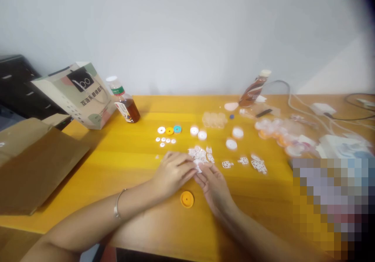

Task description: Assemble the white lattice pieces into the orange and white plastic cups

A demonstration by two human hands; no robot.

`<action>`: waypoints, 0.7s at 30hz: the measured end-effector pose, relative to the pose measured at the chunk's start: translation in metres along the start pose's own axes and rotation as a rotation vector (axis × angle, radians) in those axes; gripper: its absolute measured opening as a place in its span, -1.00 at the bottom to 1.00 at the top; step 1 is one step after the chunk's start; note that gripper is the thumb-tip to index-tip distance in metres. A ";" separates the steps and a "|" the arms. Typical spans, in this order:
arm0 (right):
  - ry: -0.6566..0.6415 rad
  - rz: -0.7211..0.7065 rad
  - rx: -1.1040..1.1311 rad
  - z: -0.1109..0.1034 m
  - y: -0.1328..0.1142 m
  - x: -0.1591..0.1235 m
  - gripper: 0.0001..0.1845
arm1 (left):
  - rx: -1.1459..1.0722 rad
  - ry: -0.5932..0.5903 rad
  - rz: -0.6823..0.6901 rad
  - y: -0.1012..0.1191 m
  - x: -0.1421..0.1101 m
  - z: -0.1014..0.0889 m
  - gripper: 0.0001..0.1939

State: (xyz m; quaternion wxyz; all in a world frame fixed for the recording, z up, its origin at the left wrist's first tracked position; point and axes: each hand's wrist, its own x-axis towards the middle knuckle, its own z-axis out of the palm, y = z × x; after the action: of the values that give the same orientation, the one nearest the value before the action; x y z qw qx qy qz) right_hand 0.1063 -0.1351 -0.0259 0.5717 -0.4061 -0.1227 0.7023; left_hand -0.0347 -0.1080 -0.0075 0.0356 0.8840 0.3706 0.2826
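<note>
My left hand (175,173) and my right hand (215,186) meet over the middle of the table, fingertips pinched together on a small white piece (198,166). Its exact kind is blurred and partly covered by my fingers. Just behind it lies a heap of white cut-out pieces (197,152). An orange round disc (187,199) with a raised rim and a centre hole rests on the table below my hands. Beyond my left hand sit several small white discs (168,140) and a turquoise wheel-like disc (177,129) beside a yellow one (169,131).
White discs (231,144) and lattice pieces (259,164) are spread to the right. A tea bottle (127,107), a paper bag (84,94) and a cardboard box (38,168) stand left. Another bottle (253,90), cables and plastic-wrapped parts (278,133) occupy the right side.
</note>
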 end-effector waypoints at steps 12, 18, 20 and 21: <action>0.026 -0.270 -0.037 0.002 0.005 0.003 -0.78 | -0.210 -0.019 -0.234 0.005 0.012 0.009 -0.89; 0.004 -0.170 0.001 0.004 0.001 -0.001 -0.79 | -0.426 -0.050 -0.318 0.003 0.014 0.002 -0.89; 0.001 -0.147 0.005 0.004 0.000 -0.001 -0.80 | -0.437 -0.058 -0.316 0.004 0.015 0.001 -0.89; 0.002 -0.141 0.007 0.004 -0.001 -0.001 -0.80 | -0.440 -0.056 -0.314 0.004 0.015 0.001 -0.89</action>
State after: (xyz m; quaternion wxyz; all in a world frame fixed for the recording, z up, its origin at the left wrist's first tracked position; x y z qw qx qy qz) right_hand 0.1037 -0.1349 -0.0221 0.6214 -0.3952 -0.1480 0.6602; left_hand -0.0230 -0.1011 0.0000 0.2806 0.7943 0.4316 0.3227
